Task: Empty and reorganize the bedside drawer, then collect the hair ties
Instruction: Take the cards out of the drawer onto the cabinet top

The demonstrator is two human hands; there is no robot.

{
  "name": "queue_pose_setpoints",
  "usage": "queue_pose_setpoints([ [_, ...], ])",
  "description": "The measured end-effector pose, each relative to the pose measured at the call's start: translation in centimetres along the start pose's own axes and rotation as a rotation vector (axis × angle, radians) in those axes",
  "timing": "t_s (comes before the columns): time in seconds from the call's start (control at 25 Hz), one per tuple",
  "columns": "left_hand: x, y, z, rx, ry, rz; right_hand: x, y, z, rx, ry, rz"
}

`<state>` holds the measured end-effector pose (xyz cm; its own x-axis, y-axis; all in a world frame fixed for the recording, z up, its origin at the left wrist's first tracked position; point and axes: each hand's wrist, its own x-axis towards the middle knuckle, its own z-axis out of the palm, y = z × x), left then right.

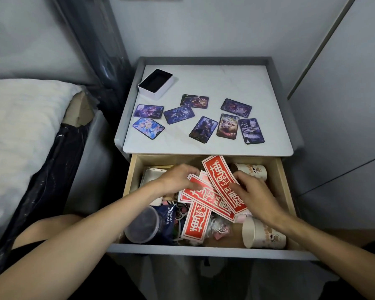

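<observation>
The drawer [204, 250] stands pulled out under the table's front edge, crammed full. The left grip [178, 177] and right grip [254, 197] both close on the fanned red slips [220, 178] at the drawer's middle. Paper cups [266, 234] lie in its right corners. Picture cards [236, 107] are scattered across the table [204, 83].

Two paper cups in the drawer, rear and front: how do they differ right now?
The rear cup lies in the drawer's back right corner; the front cup lies in its front right corner. The rear cup is partly hidden behind a red slip and the right hand; the front cup shows almost whole, only the right wrist crossing it. Both lie on their sides, cream with the same brown print.
</observation>
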<state>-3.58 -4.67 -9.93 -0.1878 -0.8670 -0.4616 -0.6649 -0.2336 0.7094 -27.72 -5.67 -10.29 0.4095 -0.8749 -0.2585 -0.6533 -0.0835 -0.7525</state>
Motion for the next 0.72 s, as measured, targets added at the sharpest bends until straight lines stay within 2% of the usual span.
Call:
queue_pose_setpoints([
  [0.12, -2.1, 0.8, -2.2, 0.142, 0.030, 0.089, -1.2, -0.8, -1.1, 0.095, -0.061, -0.020],
  [0.32, -5.6, 2.4, -4.9, 0.119, 0.093, 0.109, -3.4, -2.7, -2.0, 0.371, -0.183, 0.078],
  [0.4, -6.2, 3.3, -6.1, 0.061, 0.163, 0.120, -4.2, -3.8, -2.4, 0.437, -0.156, 0.041],
  [0.56, -5.2, 5.3, -8.7, -0.411, 0.475, 0.107, -1.8, -7.1, -5.4, 0.560, 0.073, -0.057],
  [0.64, -3.1, 6.1, -10.1, -0.657, 0.603, -0.006, 1.2, -8.4, -7.2, 0.574, 0.153, -0.030],
  [0.72, -0.6, 6.8, -11.5, -0.886, 0.653, -0.100, 4.9, -9.1, -8.7, 0.494, 0.204, 0.002],
])
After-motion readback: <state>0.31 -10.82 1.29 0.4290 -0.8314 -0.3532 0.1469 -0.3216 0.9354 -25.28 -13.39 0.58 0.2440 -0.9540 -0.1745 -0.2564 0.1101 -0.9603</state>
